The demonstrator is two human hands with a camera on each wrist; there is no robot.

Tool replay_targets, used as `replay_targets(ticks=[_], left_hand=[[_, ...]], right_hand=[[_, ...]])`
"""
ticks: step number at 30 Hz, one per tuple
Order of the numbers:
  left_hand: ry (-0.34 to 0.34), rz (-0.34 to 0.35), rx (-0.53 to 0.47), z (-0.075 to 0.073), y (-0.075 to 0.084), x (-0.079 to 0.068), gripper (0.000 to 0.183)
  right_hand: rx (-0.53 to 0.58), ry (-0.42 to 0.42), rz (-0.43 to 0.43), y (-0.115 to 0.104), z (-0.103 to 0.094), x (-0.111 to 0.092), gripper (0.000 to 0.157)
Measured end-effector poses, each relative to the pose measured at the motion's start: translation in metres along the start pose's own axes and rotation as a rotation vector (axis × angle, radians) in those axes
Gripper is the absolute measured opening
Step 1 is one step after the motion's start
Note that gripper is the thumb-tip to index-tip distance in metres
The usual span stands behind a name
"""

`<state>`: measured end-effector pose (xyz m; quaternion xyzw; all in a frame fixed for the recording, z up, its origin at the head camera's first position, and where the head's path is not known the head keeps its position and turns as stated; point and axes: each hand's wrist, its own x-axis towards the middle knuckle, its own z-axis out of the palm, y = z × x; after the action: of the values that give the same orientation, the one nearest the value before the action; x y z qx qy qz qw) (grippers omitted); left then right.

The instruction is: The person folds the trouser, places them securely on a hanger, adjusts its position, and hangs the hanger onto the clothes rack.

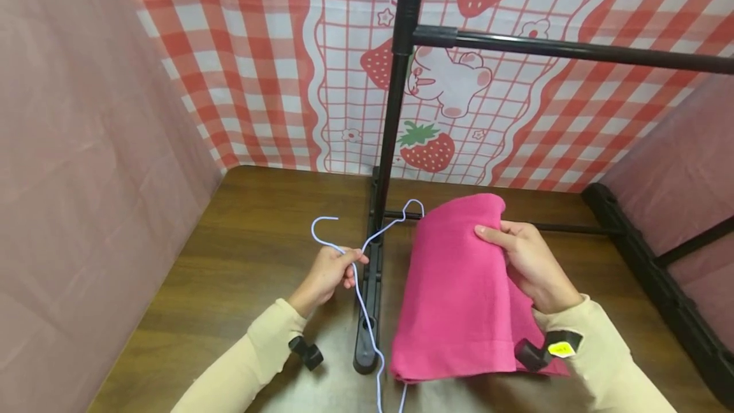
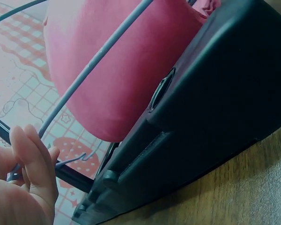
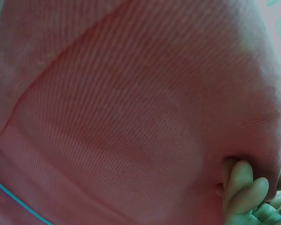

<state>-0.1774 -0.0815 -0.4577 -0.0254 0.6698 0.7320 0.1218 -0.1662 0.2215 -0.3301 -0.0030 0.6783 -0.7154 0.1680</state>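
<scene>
A pale lilac wire hanger [image 1: 359,295] is in my left hand [image 1: 329,273], pinched between thumb and fingers just below its hook. The hook points up and back; one arm of the wire runs toward the front edge, the other toward the pink cloth. My right hand [image 1: 533,263] grips the bright pink folded cloth [image 1: 459,292] at its upper right edge, thumb on the front face, other fingers behind. The cloth hangs over part of the hanger and hides it. In the right wrist view, fingertips [image 3: 243,180] press into the ribbed-looking fabric [image 3: 131,117].
A black garment rack stands on the wooden table [image 1: 258,228], with its upright post [image 1: 392,120] behind my hands and its top bar [image 1: 573,50] extending right. One rack foot [image 1: 367,343] lies between the left hand and the cloth, the other foot [image 1: 659,298] at right.
</scene>
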Motion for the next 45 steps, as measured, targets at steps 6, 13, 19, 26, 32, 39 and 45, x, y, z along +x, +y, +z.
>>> replay_targets(ticks=[6, 13, 19, 26, 32, 39, 45], left_hand=[[0.020, 0.017, -0.023, 0.001, 0.003, 0.000, 0.031], [0.031, 0.001, -0.037, 0.004, 0.004, 0.000, 0.032], [0.049, -0.015, -0.040, 0.004, 0.001, -0.002, 0.031], [0.045, -0.031, -0.044, 0.005, 0.001, -0.004, 0.032], [0.035, -0.025, -0.056, 0.004, 0.002, -0.003, 0.033], [0.012, -0.032, -0.048, 0.003, 0.001, -0.003, 0.033], [0.008, -0.045, -0.039, 0.003, 0.000, -0.002, 0.032]], right_hand=[[0.000, 0.017, 0.020, -0.012, -0.022, -0.009, 0.011], [-0.140, 0.109, 0.096, 0.002, -0.072, -0.007, 0.011], [-0.263, 0.104, 0.153, 0.029, -0.103, -0.004, 0.016], [-0.568, 0.123, 0.072, 0.054, -0.124, 0.002, 0.039], [-0.605, 0.094, 0.114, 0.068, -0.140, 0.006, 0.056], [-0.650, 0.013, 0.174, 0.100, -0.164, 0.017, 0.057], [-0.569, -0.011, 0.251, 0.120, -0.169, 0.022, 0.057]])
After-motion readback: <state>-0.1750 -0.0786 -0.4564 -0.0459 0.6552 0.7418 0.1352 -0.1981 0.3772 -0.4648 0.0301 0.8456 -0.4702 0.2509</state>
